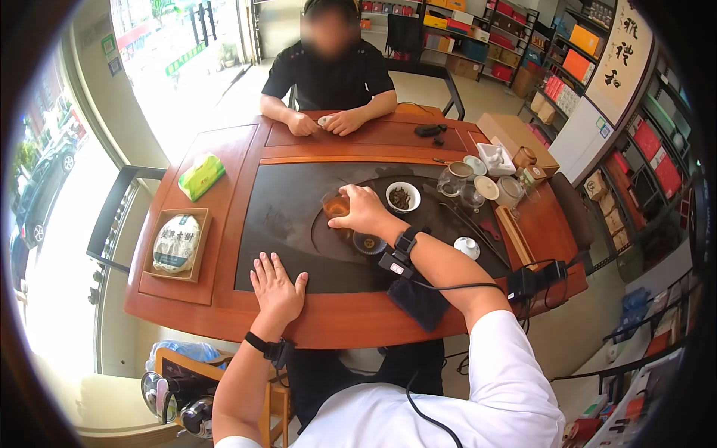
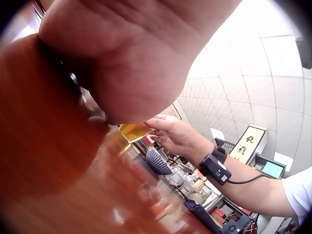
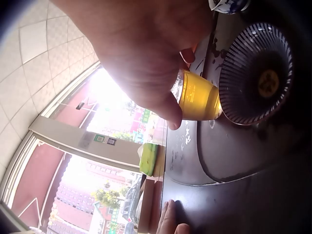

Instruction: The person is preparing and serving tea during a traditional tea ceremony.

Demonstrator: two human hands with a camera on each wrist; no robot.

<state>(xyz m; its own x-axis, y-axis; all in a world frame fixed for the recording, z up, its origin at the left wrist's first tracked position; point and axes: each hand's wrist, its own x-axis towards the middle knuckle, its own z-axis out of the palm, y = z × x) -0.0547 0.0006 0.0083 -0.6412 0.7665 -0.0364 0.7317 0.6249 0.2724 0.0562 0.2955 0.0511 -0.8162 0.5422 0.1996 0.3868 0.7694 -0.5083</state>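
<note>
My right hand [image 1: 362,209] grips a clear glass [image 1: 335,206] of amber tea by its upper part, over the dark tea tray [image 1: 276,224]. In the right wrist view the tea [image 3: 199,97] glows yellow, and a ribbed, striped bowl [image 3: 256,75] with a round emblem inside stands right beside the glass. A white bowl of wet tea leaves [image 1: 403,198] sits just beyond the right hand. My left hand [image 1: 278,287] rests palm down on the tray's near left edge, fingers straight and holding nothing. In the left wrist view its palm [image 2: 131,63] fills the top.
A boxed tea cake [image 1: 177,243] and a green tissue pack [image 1: 202,178] lie at left. Glass cups [image 1: 455,178], tongs and a white lid [image 1: 467,248] stand at right. A dark cloth [image 1: 418,300] hangs over the near edge. A person [image 1: 328,75] sits opposite.
</note>
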